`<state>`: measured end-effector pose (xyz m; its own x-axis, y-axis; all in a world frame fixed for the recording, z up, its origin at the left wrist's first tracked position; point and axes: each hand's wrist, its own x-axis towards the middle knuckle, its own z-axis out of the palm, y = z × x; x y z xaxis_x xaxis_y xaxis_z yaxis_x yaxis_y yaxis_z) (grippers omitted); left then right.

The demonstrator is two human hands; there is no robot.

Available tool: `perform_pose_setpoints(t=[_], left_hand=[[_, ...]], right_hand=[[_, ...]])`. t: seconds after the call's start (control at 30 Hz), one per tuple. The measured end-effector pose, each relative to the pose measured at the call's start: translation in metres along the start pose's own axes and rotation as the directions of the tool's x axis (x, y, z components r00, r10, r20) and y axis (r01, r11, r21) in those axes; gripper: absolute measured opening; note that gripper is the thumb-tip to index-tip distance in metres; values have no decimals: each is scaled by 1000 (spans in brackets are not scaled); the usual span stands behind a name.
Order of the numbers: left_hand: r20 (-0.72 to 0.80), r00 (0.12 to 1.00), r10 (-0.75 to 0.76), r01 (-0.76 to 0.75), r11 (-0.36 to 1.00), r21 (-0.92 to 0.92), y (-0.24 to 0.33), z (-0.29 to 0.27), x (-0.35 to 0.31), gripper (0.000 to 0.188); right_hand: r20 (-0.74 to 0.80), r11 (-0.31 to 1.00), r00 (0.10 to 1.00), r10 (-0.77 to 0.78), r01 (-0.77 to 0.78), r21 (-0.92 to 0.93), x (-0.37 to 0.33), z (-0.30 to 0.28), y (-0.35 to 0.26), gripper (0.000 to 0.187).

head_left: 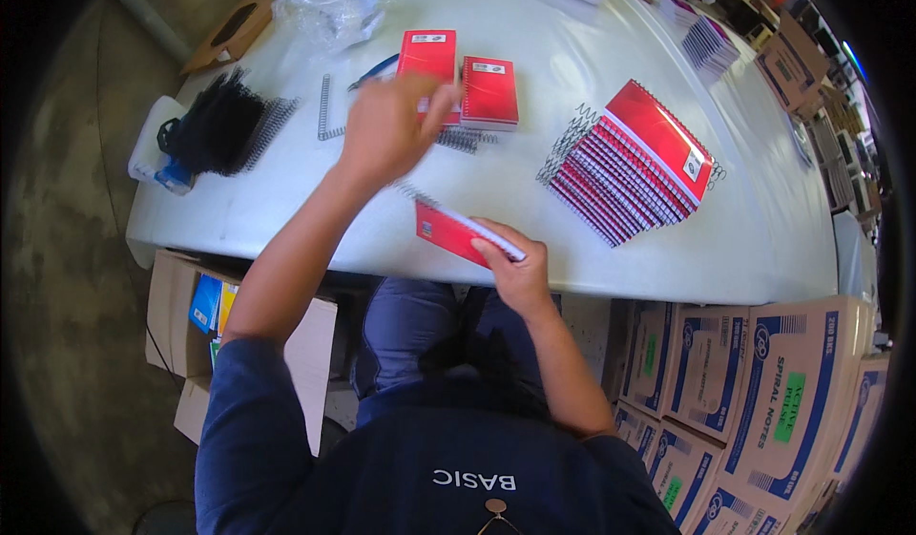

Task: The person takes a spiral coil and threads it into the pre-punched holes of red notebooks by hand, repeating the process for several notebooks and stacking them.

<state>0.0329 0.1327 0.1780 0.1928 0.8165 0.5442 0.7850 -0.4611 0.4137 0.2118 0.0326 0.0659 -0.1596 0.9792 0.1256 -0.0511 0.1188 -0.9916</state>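
The right hand's grip clamps a red-covered rectangular notebook above the white counter; the blurred left hand's grip is indeterminable.

left hand: one
right hand: one
held red notebook: one
mid-table red notebooks: at least two, others possibly hidden
fanned red notebooks: more than ten, too overlapped for an exact count
clear plastic wraps: at least two
open carton: one
printed cartons: at least six, some cut off
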Motion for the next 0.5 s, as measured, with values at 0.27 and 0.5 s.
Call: perform_pose_setpoints(t=[0.27,0.5], left_hand=[[120,993,2,15,990,-137,-31,29,-81,32],[-496,735,462,-328,883,336,-25,22,-74,57]], right_hand=[[80,1000,997,9,-9,3,2,-8,5,26],[86,943,977,-195,211,-258,-10,5,4,27]])
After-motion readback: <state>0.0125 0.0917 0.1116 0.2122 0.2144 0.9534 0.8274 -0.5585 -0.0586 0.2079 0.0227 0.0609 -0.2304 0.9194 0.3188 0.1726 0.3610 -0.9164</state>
